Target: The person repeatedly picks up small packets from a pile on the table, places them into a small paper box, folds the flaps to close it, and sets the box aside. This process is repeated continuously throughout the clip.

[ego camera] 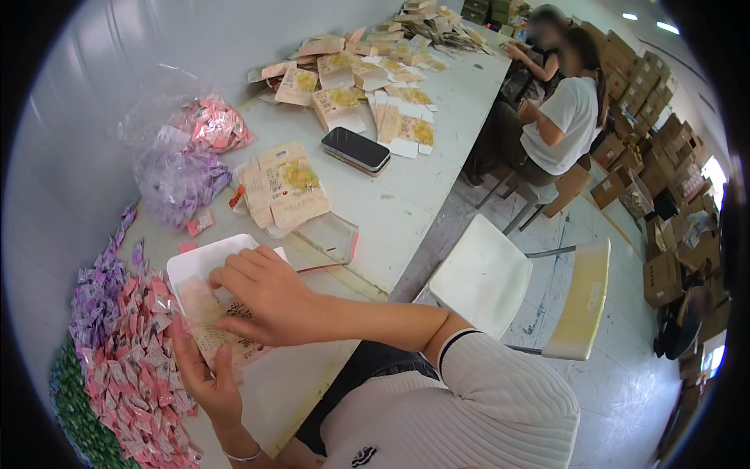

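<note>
A printed paperboard box (202,311), with a white flap standing up at its far end, is held above the table in front of me. My left hand (208,375) grips its near side, thumb on one face and fingers behind the edge. Over the printed face lies my right hand (263,299), its fingers bent near the flap; whether they pinch the board is unclear. Beside the box on the left spreads a heap of small pink sachets (135,357), with purple sachets (96,299) and green packets (88,410) adjoining. Flat printed cartons (287,184) lie stacked just beyond.
Plastic bags of pink and purple sachets (176,170) stand by the wall. A clear tray (334,237), a phone (356,149) and many cartons (340,105) are on the table (404,234). A white chair (486,269) stands right; two people (562,117) sit farther along.
</note>
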`<state>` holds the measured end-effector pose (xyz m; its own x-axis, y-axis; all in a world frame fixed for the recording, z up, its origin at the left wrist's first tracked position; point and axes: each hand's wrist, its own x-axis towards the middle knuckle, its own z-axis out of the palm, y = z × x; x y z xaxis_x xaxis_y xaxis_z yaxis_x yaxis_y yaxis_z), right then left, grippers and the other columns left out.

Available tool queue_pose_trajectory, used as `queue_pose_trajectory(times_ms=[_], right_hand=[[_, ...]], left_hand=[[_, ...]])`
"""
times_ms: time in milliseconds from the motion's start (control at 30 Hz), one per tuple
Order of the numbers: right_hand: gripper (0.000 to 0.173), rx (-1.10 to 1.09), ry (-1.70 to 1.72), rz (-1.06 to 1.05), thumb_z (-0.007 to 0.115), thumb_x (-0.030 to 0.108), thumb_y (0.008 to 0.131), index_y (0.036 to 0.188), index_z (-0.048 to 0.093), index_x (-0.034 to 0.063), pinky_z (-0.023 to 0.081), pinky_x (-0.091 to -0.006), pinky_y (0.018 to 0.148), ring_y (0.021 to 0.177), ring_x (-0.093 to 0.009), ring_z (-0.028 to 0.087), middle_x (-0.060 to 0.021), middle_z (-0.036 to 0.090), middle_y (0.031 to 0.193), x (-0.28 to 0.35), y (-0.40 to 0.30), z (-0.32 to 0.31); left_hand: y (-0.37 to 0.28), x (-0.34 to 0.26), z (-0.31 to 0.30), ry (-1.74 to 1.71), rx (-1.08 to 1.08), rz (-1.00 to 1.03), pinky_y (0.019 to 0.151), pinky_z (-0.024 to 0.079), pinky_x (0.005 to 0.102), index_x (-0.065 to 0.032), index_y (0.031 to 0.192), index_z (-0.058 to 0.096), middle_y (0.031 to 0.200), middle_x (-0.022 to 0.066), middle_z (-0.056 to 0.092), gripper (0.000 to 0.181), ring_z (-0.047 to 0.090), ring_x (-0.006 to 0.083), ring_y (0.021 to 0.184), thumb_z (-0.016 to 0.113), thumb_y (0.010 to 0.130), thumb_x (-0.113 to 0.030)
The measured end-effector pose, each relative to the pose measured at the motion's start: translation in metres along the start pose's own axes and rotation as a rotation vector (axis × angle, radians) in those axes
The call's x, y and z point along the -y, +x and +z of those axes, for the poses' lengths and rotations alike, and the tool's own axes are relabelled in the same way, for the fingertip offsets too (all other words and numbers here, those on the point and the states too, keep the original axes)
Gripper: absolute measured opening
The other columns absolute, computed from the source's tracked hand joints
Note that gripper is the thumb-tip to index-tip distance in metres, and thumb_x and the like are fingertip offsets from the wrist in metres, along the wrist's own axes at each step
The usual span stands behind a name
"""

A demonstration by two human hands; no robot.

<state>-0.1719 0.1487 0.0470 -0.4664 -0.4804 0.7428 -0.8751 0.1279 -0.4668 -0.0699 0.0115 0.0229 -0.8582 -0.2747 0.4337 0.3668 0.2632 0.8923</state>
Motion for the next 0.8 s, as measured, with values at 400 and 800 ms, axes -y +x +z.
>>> queue_pose_trajectory(times_ms=[400,800], right_hand=[[0.016,0.129,0.222,-0.059,0.061,0.011,0.069,0.079,0.050,0.0051,0.036,-0.0349,0.068,0.077,-0.025,0.049,-0.0071,0.051,0.080,0.017,0.020,0.015],[0.051,-0.034,1.240,0.780,0.043,0.038,0.084,0.120,0.038,0.0027,0.030,-0.0300,0.091,0.108,-0.017,0.041,-0.0075,0.046,0.116,-0.006,0.005,0.020]], left_hand=[[0.005,0.001,0.013,0.232,-0.002,0.022,0.078,0.042,0.0293,0.0038,0.115,0.040,0.107,0.0123,0.051,0.063,0.051,0.0191,0.092,0.073,0.063,-0.011],[0.000,0.010,0.018,-0.285,-0.212,-0.017,0.080,0.043,0.0271,0.0019,0.118,0.037,0.111,0.0125,0.049,0.047,0.051,0.0153,0.096,0.057,0.077,-0.007]])
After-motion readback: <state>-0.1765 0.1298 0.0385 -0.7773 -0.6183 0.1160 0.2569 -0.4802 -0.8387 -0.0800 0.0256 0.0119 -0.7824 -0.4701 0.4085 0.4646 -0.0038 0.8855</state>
